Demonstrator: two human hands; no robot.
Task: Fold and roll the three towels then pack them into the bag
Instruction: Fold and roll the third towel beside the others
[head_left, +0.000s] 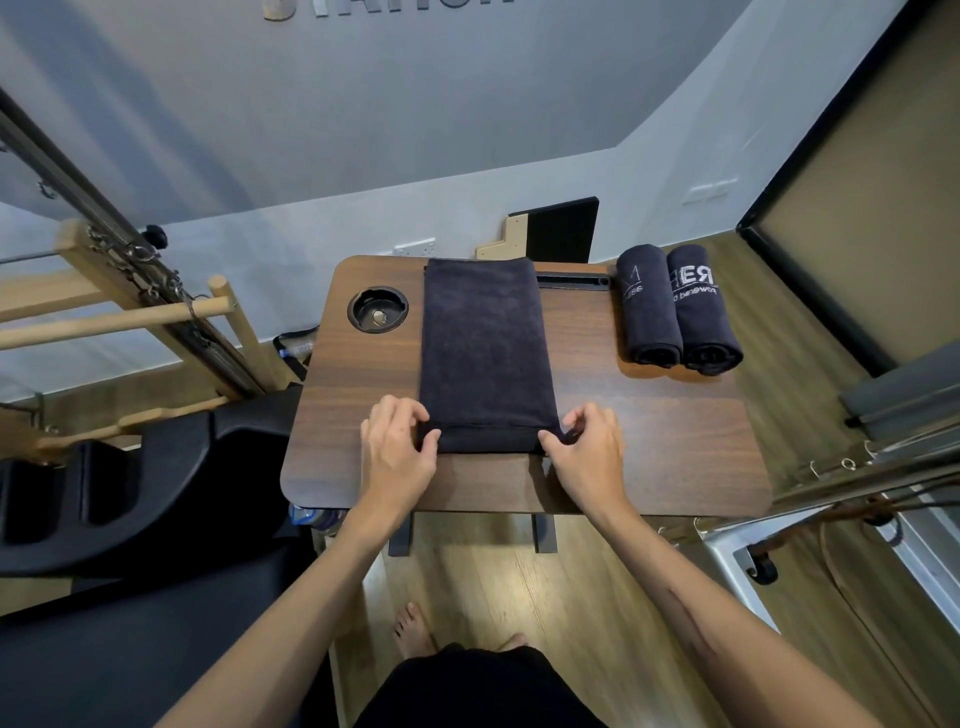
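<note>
A dark folded towel (483, 338) lies as a long strip down the middle of the small wooden table (649, 447). Its near end is turned over into a short roll (488, 439). My left hand (397, 449) pinches the left end of that roll, and my right hand (587, 452) pinches the right end. Two rolled dark towels with white lettering, one (649, 304) beside the other (704, 306), lie side by side at the table's far right corner. I can see no bag for certain.
A round cup holder (377, 308) is sunk into the table's far left. A black slot (571, 280) runs along the far edge. Wooden and metal exercise frames stand at the left (156, 291) and right (857, 483). A black padded seat (104, 493) sits at my left.
</note>
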